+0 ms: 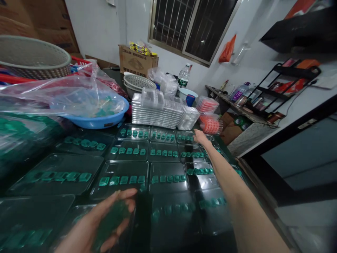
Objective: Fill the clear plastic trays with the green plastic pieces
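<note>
Clear plastic trays [126,170] lie in rows on the dark table, most with a line of small green translucent pieces [124,180] across them. Cupped palm-up at the bottom, my left hand [105,218] has its fingers curled around a blurred clump of green pieces [113,219]. My right arm stretches to the far right, where my right hand [200,136] is over a back-row tray, beside its green pieces [185,138]. The fingertips of my right hand are small and partly hidden, so what they hold cannot be made out.
Stacked clear containers [158,114] stand behind the trays. A blue basin [97,122] and plastic bags [31,95] fill the left side, below a large basket [34,52]. Packs of orange-red items [210,123] sit at the back right. A shelf [244,109] runs along the right wall.
</note>
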`<state>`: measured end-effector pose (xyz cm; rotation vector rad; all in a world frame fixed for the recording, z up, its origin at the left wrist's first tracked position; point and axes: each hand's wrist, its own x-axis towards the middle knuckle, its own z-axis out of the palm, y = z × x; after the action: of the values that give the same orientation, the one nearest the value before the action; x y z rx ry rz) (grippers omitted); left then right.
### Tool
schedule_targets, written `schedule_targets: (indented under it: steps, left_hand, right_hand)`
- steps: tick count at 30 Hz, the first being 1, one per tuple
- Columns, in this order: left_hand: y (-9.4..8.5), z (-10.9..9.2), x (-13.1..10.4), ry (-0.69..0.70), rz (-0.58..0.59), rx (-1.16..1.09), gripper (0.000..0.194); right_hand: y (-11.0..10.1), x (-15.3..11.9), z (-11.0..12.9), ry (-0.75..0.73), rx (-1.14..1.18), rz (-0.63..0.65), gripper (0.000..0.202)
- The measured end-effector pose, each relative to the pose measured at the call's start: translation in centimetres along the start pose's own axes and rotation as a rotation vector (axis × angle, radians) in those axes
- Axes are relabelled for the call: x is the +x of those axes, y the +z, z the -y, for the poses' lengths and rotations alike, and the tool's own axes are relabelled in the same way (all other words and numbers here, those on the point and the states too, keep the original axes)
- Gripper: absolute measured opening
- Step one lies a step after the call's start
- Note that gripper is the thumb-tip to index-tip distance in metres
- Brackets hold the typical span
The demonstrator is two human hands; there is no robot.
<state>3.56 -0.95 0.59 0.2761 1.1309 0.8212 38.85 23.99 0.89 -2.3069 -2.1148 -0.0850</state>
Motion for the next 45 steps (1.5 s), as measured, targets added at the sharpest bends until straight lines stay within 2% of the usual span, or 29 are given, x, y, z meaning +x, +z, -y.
schedule_targets:
  steps: [3, 5, 9, 12, 14, 16, 22, 27, 31, 33, 36, 40, 45]
  left_hand:
    - [0.6, -0.3, -0.4, 0.015, 0.033, 0.016, 0.051]
    - [1.1, -0.1, -0.5, 0.035, 0.078, 0.016, 0.05]
    - [1.7, 0.9, -0.3, 0.096, 0.222, 0.021, 0.048]
    - [1.7, 1.5, -0.1, 0.112, 0.302, 0.003, 0.049]
    - [1.5, 1.7, -0.2, 0.105, 0.324, -0.023, 0.05]
    - [1.2, 2.0, -0.5, 0.104, 0.33, -0.029, 0.051]
    - [0.5, 2.7, -1.3, 0.136, 0.34, 0.028, 0.052]
    - [0.2, 3.1, -1.7, 0.083, 0.334, 0.086, 0.053]
    - [0.1, 2.9, -2.0, 0.098, 0.397, 0.105, 0.052]
    - [0.0, 2.8, -2.2, 0.144, 0.374, 0.139, 0.047]
    - [0.0, 3.1, -1.9, 0.303, 0.283, 0.211, 0.035]
    - [-0.2, 3.7, -1.2, 0.47, 0.193, 0.29, 0.028]
    - [0.0, 3.5, -1.4, 0.541, 0.137, 0.418, 0.025]
  right_hand:
    - [-1.8, -2.2, -0.9, -0.001, 0.142, -0.135, 0.034]
    - [-2.4, -4.9, 0.1, -0.054, 0.24, -0.176, 0.036]
    - [-2.4, -13.4, 5.9, -0.294, 0.479, -0.16, 0.03]
    - [-2.9, -20.3, 10.7, -0.639, 0.78, -0.105, 0.023]
    - [-3.4, -23.6, 12.9, -0.79, 0.826, -0.014, 0.026]
    - [-3.6, -25.4, 14.4, -0.858, 0.795, 0.045, 0.03]
    - [-3.3, -25.8, 15.6, -0.896, 0.778, 0.148, 0.022]
    - [-3.6, -26.0, 15.8, -0.897, 0.713, 0.231, 0.017]
    - [-3.2, -26.1, 15.7, -0.699, 0.9, 0.343, 0.013]
    - [-2.7, -26.1, 15.6, -0.573, 1.029, 0.386, 0.014]
    - [-1.7, -26.0, 15.5, -0.432, 1.138, 0.363, 0.015]
    - [-1.1, -26.1, 15.7, -0.361, 1.237, 0.434, 0.018]
    - [-1.1, -26.2, 15.7, -0.297, 1.328, 0.54, 0.022]
